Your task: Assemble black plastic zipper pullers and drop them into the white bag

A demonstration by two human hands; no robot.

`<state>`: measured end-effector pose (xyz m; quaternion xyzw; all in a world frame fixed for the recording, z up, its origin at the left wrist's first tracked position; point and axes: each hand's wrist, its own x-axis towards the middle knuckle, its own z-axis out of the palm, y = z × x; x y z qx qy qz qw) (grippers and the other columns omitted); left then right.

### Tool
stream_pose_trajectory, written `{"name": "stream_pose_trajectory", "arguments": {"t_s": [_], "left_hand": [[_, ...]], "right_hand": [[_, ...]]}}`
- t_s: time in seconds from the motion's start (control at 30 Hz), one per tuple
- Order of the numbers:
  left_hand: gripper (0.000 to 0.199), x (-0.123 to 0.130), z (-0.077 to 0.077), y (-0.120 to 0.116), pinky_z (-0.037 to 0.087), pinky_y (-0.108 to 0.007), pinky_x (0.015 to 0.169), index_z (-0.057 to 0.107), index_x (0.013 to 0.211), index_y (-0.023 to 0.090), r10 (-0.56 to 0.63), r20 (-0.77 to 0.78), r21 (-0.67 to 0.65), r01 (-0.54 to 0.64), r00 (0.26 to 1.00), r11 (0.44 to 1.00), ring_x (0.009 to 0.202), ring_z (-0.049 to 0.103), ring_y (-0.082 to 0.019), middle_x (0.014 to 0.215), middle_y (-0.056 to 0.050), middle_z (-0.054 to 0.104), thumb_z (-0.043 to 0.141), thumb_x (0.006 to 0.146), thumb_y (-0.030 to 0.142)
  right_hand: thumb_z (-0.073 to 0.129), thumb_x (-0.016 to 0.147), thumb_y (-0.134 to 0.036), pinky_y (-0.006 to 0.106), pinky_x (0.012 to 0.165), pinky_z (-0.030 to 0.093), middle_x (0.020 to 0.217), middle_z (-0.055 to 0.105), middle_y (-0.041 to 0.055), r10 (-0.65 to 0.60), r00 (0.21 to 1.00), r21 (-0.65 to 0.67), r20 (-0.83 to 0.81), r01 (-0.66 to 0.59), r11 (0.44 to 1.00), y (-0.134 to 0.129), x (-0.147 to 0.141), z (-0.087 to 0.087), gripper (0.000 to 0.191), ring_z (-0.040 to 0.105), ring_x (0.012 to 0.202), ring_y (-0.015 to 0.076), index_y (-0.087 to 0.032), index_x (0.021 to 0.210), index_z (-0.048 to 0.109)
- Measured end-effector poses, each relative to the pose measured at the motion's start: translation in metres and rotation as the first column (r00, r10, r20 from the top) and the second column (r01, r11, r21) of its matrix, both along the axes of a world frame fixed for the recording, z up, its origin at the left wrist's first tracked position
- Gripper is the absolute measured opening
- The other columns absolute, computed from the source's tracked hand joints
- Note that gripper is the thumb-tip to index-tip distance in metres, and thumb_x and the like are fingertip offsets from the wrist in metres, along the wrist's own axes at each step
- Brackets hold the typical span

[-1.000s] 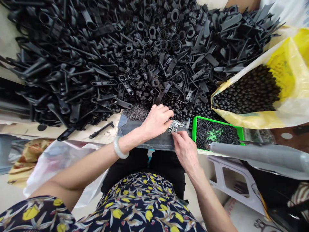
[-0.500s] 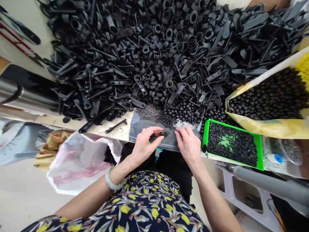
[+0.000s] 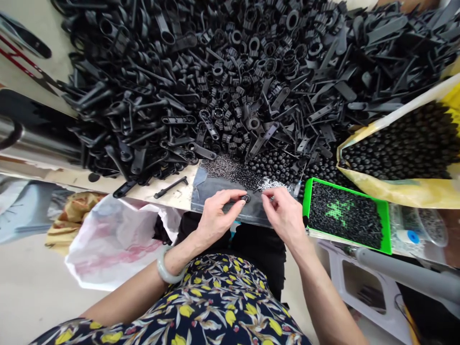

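Observation:
My left hand pinches a small black plastic part between thumb and index finger, just above the grey mat. A little to the right, my right hand has its thumb and fingertips pressed together; whatever they may hold is too small to make out. Right behind it lies a heap of thin silvery pins. Black beads and a heap of tiny brownish-grey pieces border the mat's far side. One long black lever-like part rests left of the mat.
A huge pile of black plastic parts covers the table beyond. On the right stand a green tray of small black pieces and a yellow bag of black beads. A white bag hangs below the front edge at left.
The black part in my left hand has turned and shows less of its length. My right hand has shifted slightly right, its fingers still pinched. The view has moved a little.

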<state>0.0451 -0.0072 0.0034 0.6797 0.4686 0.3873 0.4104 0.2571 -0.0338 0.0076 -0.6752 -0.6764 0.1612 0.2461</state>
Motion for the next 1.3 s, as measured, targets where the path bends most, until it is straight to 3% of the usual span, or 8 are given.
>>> {"name": "stream_pose_trajectory", "arguments": {"t_s": [0.13, 0.37, 0.5, 0.7, 0.9, 1.07, 1.17, 1.3], "left_hand": [[0.015, -0.001, 0.005, 0.001, 0.057, -0.028, 0.079, 0.074, 0.110, 0.021, 0.006, 0.055, -0.056, -0.003, 0.998, 0.998, 0.080, 0.071, -0.014, 0.096, -0.001, 0.079, 0.069, 0.096, 0.022], [0.015, 0.002, 0.002, 0.008, 0.055, -0.031, 0.079, 0.074, 0.109, 0.022, -0.081, -0.160, 0.136, 0.103, 0.984, 0.985, 0.083, 0.069, -0.016, 0.095, -0.003, 0.076, 0.068, 0.096, 0.018], [0.008, 0.005, 0.003, 0.011, 0.055, -0.031, 0.077, 0.072, 0.102, 0.021, -0.089, -0.234, 0.149, 0.126, 0.968, 0.981, 0.080, 0.067, -0.016, 0.088, -0.002, 0.072, 0.067, 0.097, 0.019], [0.012, 0.001, 0.007, 0.009, 0.057, -0.028, 0.075, 0.072, 0.106, 0.021, -0.123, -0.078, 0.055, 0.128, 0.989, 0.990, 0.078, 0.069, -0.014, 0.095, -0.002, 0.076, 0.069, 0.095, 0.017], [0.014, -0.002, 0.009, 0.007, 0.056, -0.025, 0.064, 0.079, 0.106, 0.022, -0.063, 0.053, -0.107, 0.068, 0.997, 0.992, 0.071, 0.066, -0.013, 0.089, -0.003, 0.071, 0.075, 0.093, 0.028], [0.021, 0.006, -0.006, 0.007, 0.058, -0.029, 0.081, 0.075, 0.119, 0.021, -0.064, -0.164, 0.194, 0.096, 0.984, 0.976, 0.084, 0.071, -0.015, 0.099, -0.005, 0.077, 0.063, 0.102, 0.022], [0.018, 0.011, -0.017, 0.008, 0.057, -0.029, 0.082, 0.075, 0.106, 0.020, -0.034, -0.259, 0.376, 0.133, 0.965, 0.917, 0.085, 0.073, -0.015, 0.095, -0.004, 0.079, 0.058, 0.104, 0.018], [0.014, 0.013, -0.020, 0.009, 0.058, -0.030, 0.084, 0.074, 0.103, 0.018, 0.007, -0.163, 0.393, 0.058, 0.987, 0.918, 0.089, 0.073, -0.016, 0.097, -0.006, 0.078, 0.060, 0.103, 0.016]], "right_hand": [[0.063, 0.097, -0.032, 0.026, 0.064, 0.050, 0.074, 0.069, -0.0024, -0.105, 0.975, -0.028, -0.196, 0.102, 0.994, -0.009, -0.002, -0.001, 0.014, 0.058, 0.057, 0.0124, -0.023, 0.089, 0.071], [0.064, 0.097, -0.040, 0.027, 0.060, 0.053, 0.073, 0.071, -0.0023, -0.143, 0.909, -0.100, -0.391, 0.112, 0.989, -0.022, -0.013, -0.017, 0.019, 0.062, 0.055, 0.0131, -0.024, 0.095, 0.074], [0.063, 0.097, -0.041, 0.027, 0.058, 0.051, 0.077, 0.073, -0.0005, -0.152, 0.863, -0.115, -0.481, 0.110, 0.987, -0.024, -0.023, -0.016, 0.020, 0.061, 0.058, 0.0132, -0.023, 0.096, 0.073], [0.067, 0.096, -0.042, 0.026, 0.060, 0.051, 0.084, 0.073, 0.0009, -0.187, 0.743, -0.115, -0.643, 0.148, 0.982, -0.021, -0.031, -0.011, 0.020, 0.061, 0.060, 0.0126, -0.023, 0.097, 0.073], [0.070, 0.095, -0.044, 0.026, 0.057, 0.049, 0.079, 0.072, 0.0003, -0.231, 0.692, -0.155, -0.684, 0.171, 0.973, -0.025, -0.028, -0.021, 0.022, 0.060, 0.058, 0.0125, -0.022, 0.096, 0.073], [0.070, 0.095, -0.044, 0.025, 0.057, 0.049, 0.077, 0.071, -0.0004, -0.249, 0.703, -0.157, -0.667, 0.194, 0.968, -0.028, -0.026, -0.029, 0.022, 0.059, 0.058, 0.0122, -0.022, 0.094, 0.073], [0.070, 0.095, -0.044, 0.025, 0.056, 0.047, 0.076, 0.071, -0.0006, -0.248, 0.696, -0.144, -0.674, 0.205, 0.968, -0.028, -0.027, -0.033, 0.022, 0.059, 0.056, 0.0119, -0.021, 0.094, 0.072], [0.072, 0.094, -0.044, 0.024, 0.054, 0.048, 0.072, 0.069, -0.0012, -0.261, 0.647, -0.150, -0.717, 0.223, 0.963, -0.025, -0.026, -0.036, 0.023, 0.059, 0.056, 0.0116, -0.021, 0.095, 0.073]]}}
